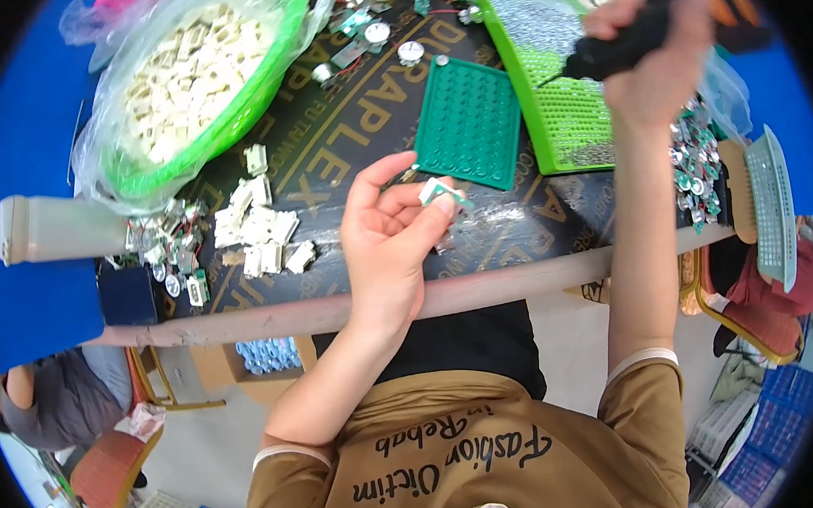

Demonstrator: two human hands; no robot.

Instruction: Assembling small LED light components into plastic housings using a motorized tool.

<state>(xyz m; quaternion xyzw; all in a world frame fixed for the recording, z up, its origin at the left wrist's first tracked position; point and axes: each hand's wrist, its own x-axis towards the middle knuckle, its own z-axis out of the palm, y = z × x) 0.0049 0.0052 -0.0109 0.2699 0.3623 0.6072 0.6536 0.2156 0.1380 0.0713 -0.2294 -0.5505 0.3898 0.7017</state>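
My left hand (pixel 378 246) is closed, thumb against fingers, around a small white plastic housing (pixel 432 191) with a green circuit board on it. In my right hand (pixel 657 85) is a black and orange power screwdriver (pixel 599 58), raised at the upper right. Its thin bit points left, over a light green tray (pixel 531 121) full of small silvery screws. Between the hands lies a dark green tray (pixel 467 125) with rows of round dimples, just beyond the left hand. The fingers partly cover the housing, so its underside is hidden.
At the left, a green basin (pixel 259 119) lined with plastic holds many white parts. Loose white housings (pixel 260 221) and wired circuit boards (pixel 168 241) lie near a whitish bottle (pixel 60 227). More boards (pixel 694 162) are heaped right, beside a pale basket (pixel 771 208). Other people sit nearby.
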